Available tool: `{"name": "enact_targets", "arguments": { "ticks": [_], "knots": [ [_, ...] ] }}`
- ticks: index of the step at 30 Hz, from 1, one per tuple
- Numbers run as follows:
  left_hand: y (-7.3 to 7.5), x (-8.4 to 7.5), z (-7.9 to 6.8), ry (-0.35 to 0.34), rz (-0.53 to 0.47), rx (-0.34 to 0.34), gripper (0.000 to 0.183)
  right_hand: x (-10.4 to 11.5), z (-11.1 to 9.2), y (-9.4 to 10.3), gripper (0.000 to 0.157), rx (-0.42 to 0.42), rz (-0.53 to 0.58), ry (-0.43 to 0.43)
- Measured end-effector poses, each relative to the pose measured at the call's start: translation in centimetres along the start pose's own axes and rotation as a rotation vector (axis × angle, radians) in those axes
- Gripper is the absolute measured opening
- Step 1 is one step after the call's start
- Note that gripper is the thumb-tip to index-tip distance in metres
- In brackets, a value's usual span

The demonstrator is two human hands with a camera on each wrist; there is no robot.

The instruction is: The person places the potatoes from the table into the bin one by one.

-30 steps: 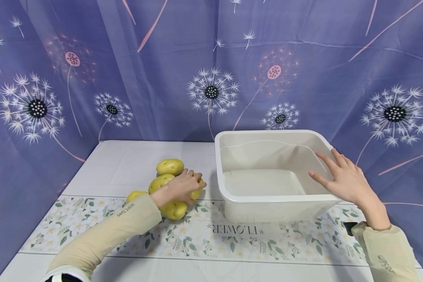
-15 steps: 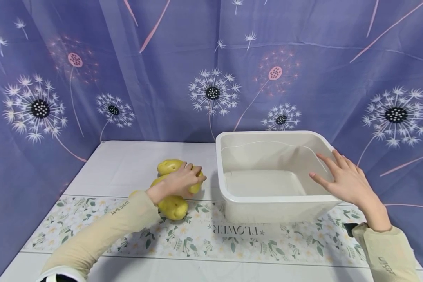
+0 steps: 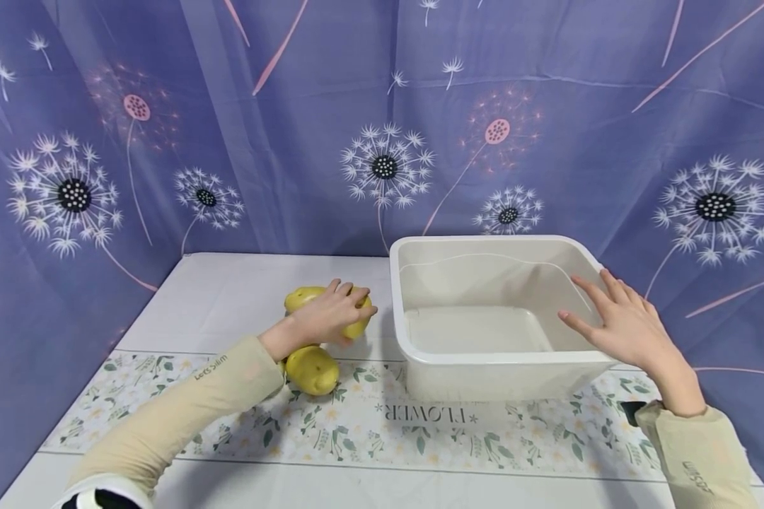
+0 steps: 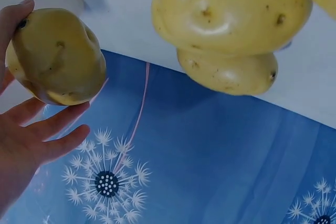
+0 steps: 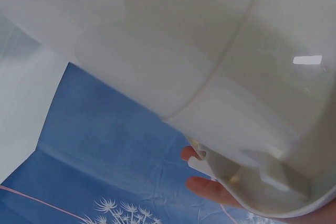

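My left hand (image 3: 331,312) holds a yellow potato (image 4: 58,56) a little above the table. In the left wrist view the thumb lies on one side of that potato and the fingers on the other. Close by are a front potato (image 3: 313,370) and a back potato (image 3: 301,297). The hand and forearm partly hide the group. My right hand (image 3: 630,325) rests at the right rim of a white plastic basin (image 3: 509,358), its fingers spread and fairly straight. Some fingertips (image 5: 210,188) show outside the rim in the right wrist view.
The basin has high walls and contains no potatoes. A floral printed runner (image 3: 382,438) crosses the white table (image 3: 242,283). Behind stands a purple-blue dandelion curtain (image 3: 305,177), close to the table's back edge.
My left hand has lifted the potato slightly and moved it away from me, towards the back of the table. The front potato now shows more fully. My right hand and the basin stay put.
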State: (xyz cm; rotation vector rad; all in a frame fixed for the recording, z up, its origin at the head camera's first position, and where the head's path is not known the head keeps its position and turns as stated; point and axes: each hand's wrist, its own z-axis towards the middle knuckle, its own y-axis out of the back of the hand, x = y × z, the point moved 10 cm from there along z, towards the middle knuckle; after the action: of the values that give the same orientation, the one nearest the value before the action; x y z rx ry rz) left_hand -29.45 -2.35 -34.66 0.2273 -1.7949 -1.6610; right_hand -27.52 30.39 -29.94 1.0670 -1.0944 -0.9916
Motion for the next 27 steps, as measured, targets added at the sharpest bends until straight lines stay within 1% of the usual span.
{"name": "enact_targets", "arguments": {
  "ticks": [4,11,15,17,23,27],
  "knots": [
    [0.8,0.3,0.1,-0.005,0.024,-0.009,0.061,0.0,0.1,0.1,0.071,-0.001,0.0,0.001],
    [2.3,0.6,0.1,-0.026,0.067,-0.049,0.061,0.0,0.1,0.1,0.072,0.008,0.002,-0.003],
    [3.0,0.8,0.0,-0.029,0.097,-0.056,0.062,-0.1,0.0,0.0,0.072,0.014,0.006,-0.005],
    [3.3,1.0,0.0,-0.028,0.096,-0.061,0.062,-0.1,0.0,0.0,0.072,0.015,0.006,-0.004],
    [4.1,1.4,0.0,-0.011,0.051,-0.054,0.062,-0.2,0.0,-0.2,0.072,0.015,0.011,-0.004],
    [4.8,1.8,0.1,0.0,0.064,-0.056,0.062,-0.1,0.0,-0.2,0.072,0.011,0.012,-0.001]
  ]
}}
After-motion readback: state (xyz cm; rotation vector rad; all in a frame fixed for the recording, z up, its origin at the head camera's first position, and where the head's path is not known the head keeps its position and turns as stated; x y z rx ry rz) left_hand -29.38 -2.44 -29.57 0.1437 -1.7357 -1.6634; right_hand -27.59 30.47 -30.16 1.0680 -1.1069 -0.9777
